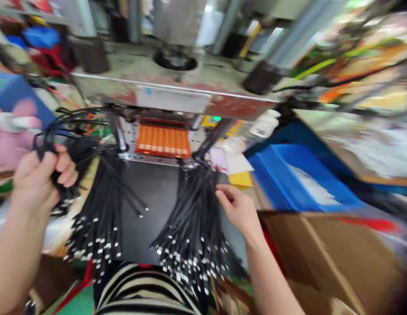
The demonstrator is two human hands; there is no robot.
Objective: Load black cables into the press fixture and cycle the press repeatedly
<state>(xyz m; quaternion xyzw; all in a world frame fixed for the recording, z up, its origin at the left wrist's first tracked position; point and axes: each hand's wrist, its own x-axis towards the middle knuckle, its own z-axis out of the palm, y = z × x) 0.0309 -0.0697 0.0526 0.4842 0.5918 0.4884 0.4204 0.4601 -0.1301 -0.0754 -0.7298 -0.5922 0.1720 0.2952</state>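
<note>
My left hand is closed in a fist round a bundle of black cables at the left; their silver-tipped ends fan down toward me. My right hand reaches with curled fingers onto a second bundle of black cables lying on the dark work surface; whether it grips any is unclear. Behind both bundles sits an orange ribbed mould under the grey metal press. The picture is smeared by motion.
A blue plastic bin stands to the right of the press, with a brown cardboard box in front of it. Yellow and white papers lie by the bin. My striped shirt shows at the bottom.
</note>
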